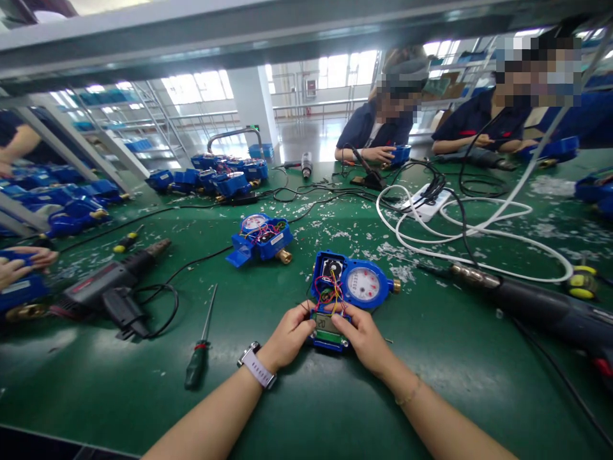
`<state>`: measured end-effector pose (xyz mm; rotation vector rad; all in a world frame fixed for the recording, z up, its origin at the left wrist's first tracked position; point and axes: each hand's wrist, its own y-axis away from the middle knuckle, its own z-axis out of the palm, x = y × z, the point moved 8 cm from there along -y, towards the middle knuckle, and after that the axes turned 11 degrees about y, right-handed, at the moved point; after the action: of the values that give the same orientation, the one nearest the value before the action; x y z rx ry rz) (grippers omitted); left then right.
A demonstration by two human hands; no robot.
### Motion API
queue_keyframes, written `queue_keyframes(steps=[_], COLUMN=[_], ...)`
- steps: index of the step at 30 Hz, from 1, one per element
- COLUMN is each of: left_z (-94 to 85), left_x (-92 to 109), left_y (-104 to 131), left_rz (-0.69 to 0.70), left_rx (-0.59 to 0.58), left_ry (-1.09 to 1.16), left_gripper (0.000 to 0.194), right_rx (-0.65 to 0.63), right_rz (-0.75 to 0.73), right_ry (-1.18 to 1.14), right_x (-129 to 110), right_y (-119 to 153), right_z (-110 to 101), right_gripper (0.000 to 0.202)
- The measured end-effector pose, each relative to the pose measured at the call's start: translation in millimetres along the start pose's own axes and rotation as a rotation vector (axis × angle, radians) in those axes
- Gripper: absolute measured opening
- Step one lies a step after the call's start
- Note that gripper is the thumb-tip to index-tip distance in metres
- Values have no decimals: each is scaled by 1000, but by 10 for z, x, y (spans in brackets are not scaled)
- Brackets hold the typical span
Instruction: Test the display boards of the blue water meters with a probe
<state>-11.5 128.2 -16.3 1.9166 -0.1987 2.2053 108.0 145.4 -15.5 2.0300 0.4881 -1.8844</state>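
Note:
A blue water meter (pixel 366 285) with a round dial, brass fitting and open wire compartment lies on the green table. In front of it is a display module (pixel 326 324) with a small screen and green circuit board, joined by coloured wires. My left hand (pixel 288 335) grips the module's left side between thumb and fingers. On its right side, my right hand (pixel 363 332) holds it with the thumb on the front near the screen. The fingertips behind the module are partly hidden. A second opened blue meter (pixel 263 237) sits farther back, to the left.
A screwdriver (pixel 200 358) and a heat gun (pixel 110 287) lie left on the green table (pixel 258 421). Another heat gun (pixel 541 313) and a white cable (pixel 536 271) are at right. Several blue meters (pixel 225 176) stand behind; people work across and at far left.

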Motion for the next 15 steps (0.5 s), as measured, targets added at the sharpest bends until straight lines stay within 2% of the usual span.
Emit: queue_keyframes(steps=[5,15], left_z=[-1,-14], left_x=[-8,-12], left_y=[1,4], left_rz=[-26,-23], left_rx=[-8,5], left_ry=[-22,-141], left_gripper=[23,48], right_rx=[5,-12], right_rz=[-2,35], right_ry=[75,68], right_x=[24,103], right_y=[-6,7], right_z=[-1,4], right_gripper=[42,45])
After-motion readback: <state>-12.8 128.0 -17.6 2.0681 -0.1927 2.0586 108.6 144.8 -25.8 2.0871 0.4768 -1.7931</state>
